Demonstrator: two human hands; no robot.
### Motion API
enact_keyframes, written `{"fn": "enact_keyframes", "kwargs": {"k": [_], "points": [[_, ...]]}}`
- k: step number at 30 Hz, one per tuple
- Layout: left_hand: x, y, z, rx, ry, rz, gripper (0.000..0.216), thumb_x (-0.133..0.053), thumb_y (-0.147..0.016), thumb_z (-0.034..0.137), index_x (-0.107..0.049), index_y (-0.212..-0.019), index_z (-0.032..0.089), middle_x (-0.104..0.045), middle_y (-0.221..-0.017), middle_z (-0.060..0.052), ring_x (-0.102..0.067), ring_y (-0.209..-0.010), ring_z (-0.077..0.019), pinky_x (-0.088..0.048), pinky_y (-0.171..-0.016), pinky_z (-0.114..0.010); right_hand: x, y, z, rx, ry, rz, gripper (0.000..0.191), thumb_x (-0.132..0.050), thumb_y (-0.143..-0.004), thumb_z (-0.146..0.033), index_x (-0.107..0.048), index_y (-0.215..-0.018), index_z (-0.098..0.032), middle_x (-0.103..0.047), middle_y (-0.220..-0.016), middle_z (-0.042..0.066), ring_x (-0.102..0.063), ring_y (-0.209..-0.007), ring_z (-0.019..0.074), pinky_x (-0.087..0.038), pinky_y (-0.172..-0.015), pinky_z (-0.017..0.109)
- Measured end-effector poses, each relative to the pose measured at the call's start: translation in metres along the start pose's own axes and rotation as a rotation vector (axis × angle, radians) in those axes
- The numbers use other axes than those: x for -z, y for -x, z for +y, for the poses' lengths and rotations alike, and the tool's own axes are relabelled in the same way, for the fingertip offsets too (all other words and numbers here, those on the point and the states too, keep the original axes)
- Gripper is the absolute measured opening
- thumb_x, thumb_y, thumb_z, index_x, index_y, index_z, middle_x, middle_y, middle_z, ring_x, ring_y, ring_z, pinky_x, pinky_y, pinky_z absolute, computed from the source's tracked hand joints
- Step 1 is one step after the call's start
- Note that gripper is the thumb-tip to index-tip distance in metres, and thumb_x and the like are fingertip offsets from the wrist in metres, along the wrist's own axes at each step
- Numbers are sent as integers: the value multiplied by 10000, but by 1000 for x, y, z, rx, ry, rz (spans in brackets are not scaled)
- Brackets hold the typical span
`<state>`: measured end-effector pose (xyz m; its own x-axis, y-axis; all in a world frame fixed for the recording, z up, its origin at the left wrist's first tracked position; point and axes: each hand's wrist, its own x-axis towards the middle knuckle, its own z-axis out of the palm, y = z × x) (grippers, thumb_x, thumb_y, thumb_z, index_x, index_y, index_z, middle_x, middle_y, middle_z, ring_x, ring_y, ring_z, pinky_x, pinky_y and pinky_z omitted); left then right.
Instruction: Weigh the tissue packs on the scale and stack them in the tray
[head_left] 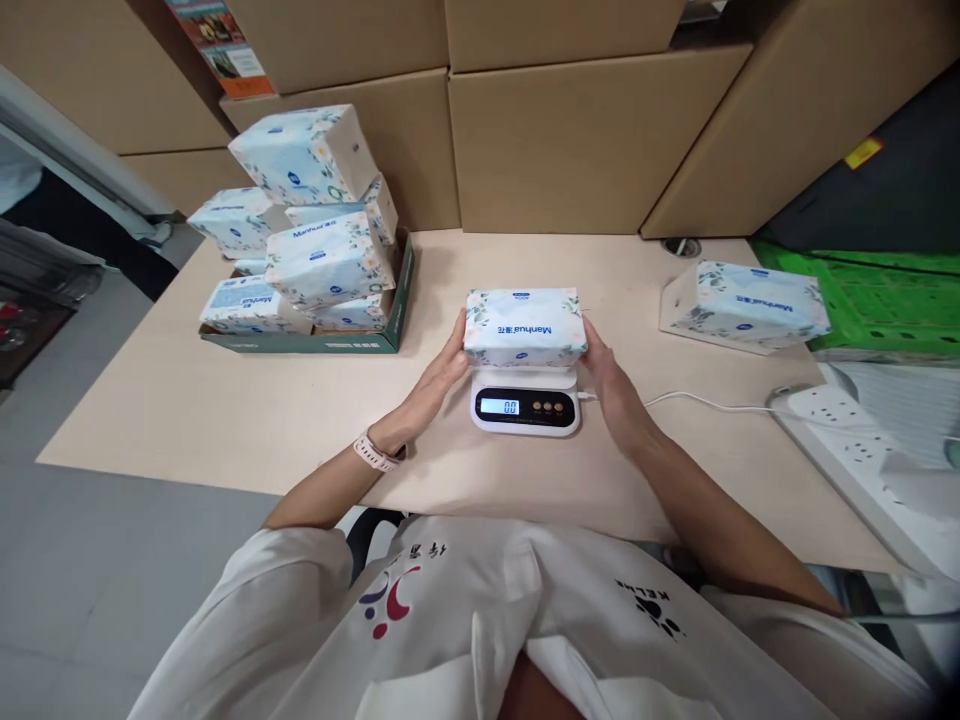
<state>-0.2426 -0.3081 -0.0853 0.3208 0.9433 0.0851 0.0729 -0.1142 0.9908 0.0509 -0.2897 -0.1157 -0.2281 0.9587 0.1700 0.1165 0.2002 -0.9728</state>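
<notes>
A tissue pack (523,328), white and light blue with floral corners, is held between my two hands over a white digital scale (525,428). The scale's lit display reads 0.0. My left hand (442,368) presses the pack's left end, and my right hand (609,378) grips its right end. Whether the pack touches the weighing plate, I cannot tell. To the left, a green shallow tray (330,343) bears several similar packs, stacked unevenly, with one tissue pack (304,155) on top. Another tissue pack (750,305) lies apart at the right.
Cardboard boxes (555,150) form a wall behind the table (300,410). A white cable (697,402) runs from the scale toward a power strip (855,440) at right. A green crate (885,300) stands beyond the right edge. Part of another person (82,220) shows at far left.
</notes>
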Motion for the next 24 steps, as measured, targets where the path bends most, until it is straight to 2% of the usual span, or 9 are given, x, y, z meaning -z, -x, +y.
{"fn": "enact_keyframes", "kwargs": {"k": [2,4,8,11,15,20,24], "points": [[1,1,-4,13,29,61,923,-436,-1070,839,-168,-1841,409,5,-1938,55,32,-1826,-299,-24,-1499,-548,6,4,1,-39,-10,124,847,-408,-1042,-877,-457,-1743,-404,-443,-1844,-6,-397,-1740,303,-261,-1474,586],[3,2,-7,34,74,132,962,-412,-1046,882,-183,-1841,391,23,-1939,47,56,-1825,-278,-40,-1497,-532,14,6,1,-31,-5,285,843,-441,-1026,-878,-518,-1700,-379,-544,-1780,48,-487,-1685,328,-271,-1455,627],[9,4,-4,105,216,218,1009,-399,-1002,931,-301,-1815,342,-55,-1944,3,-19,-1828,-259,-101,-1493,-495,23,5,-2,-21,-14,482,813,-369,-1045,-863,-587,-1634,-347,-689,-1628,99,-632,-1552,345,-331,-1396,675],[12,4,3,155,293,259,931,-364,-1023,899,-412,-1770,346,-159,-1938,9,-77,-1825,-252,-138,-1489,-483,22,4,-7,-28,-21,512,803,-333,-1047,-867,-612,-1601,-358,-714,-1584,94,-651,-1522,341,-356,-1369,678],[15,4,12,169,343,292,889,-338,-1042,863,-480,-1738,329,-255,-1920,-2,-135,-1819,-250,-178,-1482,-472,17,6,-13,-54,-15,495,816,-336,-1032,-887,-638,-1571,-354,-725,-1553,98,-679,-1472,340,-384,-1343,673],[16,5,15,176,346,288,855,-285,-1067,836,-497,-1726,333,-276,-1914,9,-171,-1813,-232,-204,-1476,-449,14,7,-13,-76,-11,469,822,-337,-1023,-899,-656,-1548,-353,-741,-1525,100,-683,-1458,355,-398,-1323,678],[15,6,16,184,348,282,895,-311,-1056,850,-460,-1753,309,-271,-1916,-9,-145,-1818,-260,-176,-1483,-465,14,7,-12,-67,-19,466,826,-330,-1026,-901,-668,-1532,-342,-756,-1499,101,-687,-1448,353,-397,-1318,679]]}}
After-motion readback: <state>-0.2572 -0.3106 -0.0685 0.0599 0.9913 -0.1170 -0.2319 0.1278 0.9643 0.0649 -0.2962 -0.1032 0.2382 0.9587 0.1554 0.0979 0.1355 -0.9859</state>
